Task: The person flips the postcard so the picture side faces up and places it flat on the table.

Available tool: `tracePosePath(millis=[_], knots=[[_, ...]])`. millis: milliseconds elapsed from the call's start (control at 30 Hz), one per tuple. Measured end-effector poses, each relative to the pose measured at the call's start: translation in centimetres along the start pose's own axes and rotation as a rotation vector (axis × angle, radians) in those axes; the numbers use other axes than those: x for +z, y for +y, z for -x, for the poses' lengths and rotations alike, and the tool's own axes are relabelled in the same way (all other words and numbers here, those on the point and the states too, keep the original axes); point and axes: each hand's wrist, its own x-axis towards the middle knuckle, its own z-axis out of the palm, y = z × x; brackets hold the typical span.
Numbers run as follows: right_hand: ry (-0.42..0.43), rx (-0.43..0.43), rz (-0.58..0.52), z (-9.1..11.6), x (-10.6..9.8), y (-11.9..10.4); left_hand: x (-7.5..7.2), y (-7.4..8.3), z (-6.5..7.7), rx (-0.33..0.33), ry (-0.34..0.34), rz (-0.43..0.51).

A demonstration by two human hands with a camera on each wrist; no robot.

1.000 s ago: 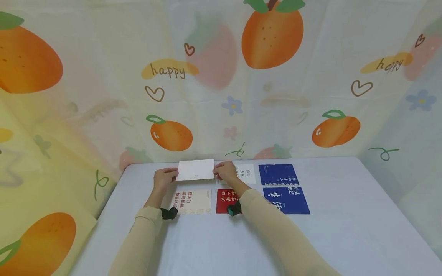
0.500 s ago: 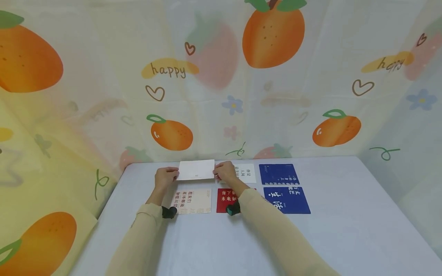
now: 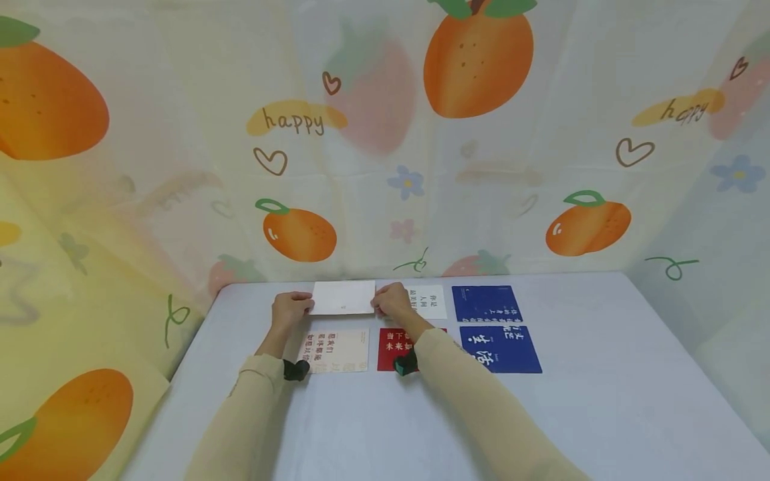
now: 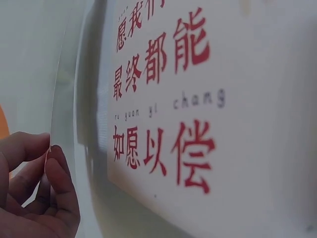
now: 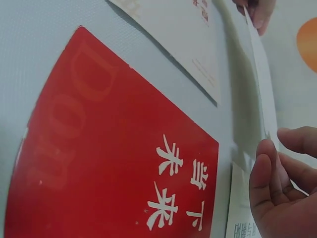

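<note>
A white card [image 3: 344,297] with a tiny mark near its front edge is held at both ends at the back left of the table. My left hand [image 3: 291,310] pinches its left edge between thumb and fingers, and my right hand [image 3: 392,300] pinches the right edge. The right wrist view shows this card [image 5: 265,84] almost edge-on, off the tabletop. Below it lies a cream card [image 3: 337,351] with red lettering. A red card [image 3: 388,361] with white characters is partly hidden by my right wrist. Beside my right hand lies a white card [image 3: 428,304] with dark characters.
Two blue cards lie to the right, one behind [image 3: 486,304] and one in front [image 3: 514,351], the front one partly covered by my sleeve. A fruit-patterned curtain [image 3: 415,220] stands along the back edge of the white-covered table [image 3: 373,427].
The white card has sunk slightly at its far edge and shifted a touch rightward, still between both hands. The other cards lie where they were.
</note>
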Motion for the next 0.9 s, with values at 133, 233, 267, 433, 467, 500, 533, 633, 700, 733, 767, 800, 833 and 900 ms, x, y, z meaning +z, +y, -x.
tracePosePath(millis=[133, 233, 267, 433, 467, 500, 533, 633, 700, 733, 767, 800, 833, 900], knots=[[0.001, 0.010, 0.034, -0.24, 0.14, 0.24, 0.04, -0.09, 0.03, -0.003, -0.011, -0.019], [-0.002, 0.017, 0.064, -0.38, 0.22, 0.40, 0.11, -0.16, 0.11, -0.026, -0.025, -0.026], [-0.003, 0.018, 0.069, -0.39, 0.23, 0.45, 0.14, -0.21, 0.15, -0.029, -0.031, -0.028], [0.001, 0.008, 0.095, -0.30, 0.33, 0.55, 0.27, -0.49, 0.16, -0.028, -0.048, -0.052], [0.001, 0.012, 0.098, -0.29, 0.35, 0.55, 0.27, -0.51, 0.18, -0.023, -0.051, -0.057], [0.000, 0.014, 0.102, -0.28, 0.39, 0.57, 0.27, -0.51, 0.20, -0.021, -0.053, -0.062], [-0.001, 0.018, 0.103, -0.29, 0.42, 0.59, 0.26, -0.50, 0.24, -0.016, -0.054, -0.067], [-0.003, 0.034, 0.099, -0.32, 0.57, 0.67, 0.22, -0.43, 0.41, -0.014, -0.057, -0.083], [0.000, 0.034, 0.103, -0.33, 0.68, 0.80, 0.20, -0.45, 0.46, -0.015, -0.057, -0.097], [0.001, 0.036, 0.105, -0.35, 0.73, 0.84, 0.21, -0.47, 0.48, -0.015, -0.056, -0.106], [0.003, 0.037, 0.109, -0.34, 0.78, 0.89, 0.22, -0.52, 0.47, -0.015, -0.055, -0.114], [0.006, 0.038, 0.116, -0.35, 0.82, 0.93, 0.25, -0.58, 0.47, -0.013, -0.054, -0.120], [0.008, 0.038, 0.119, -0.33, 0.86, 0.96, 0.28, -0.65, 0.45, -0.011, -0.052, -0.127], [0.008, 0.041, 0.123, -0.27, 0.91, 0.96, 0.37, -0.79, 0.41, -0.007, -0.048, -0.136]])
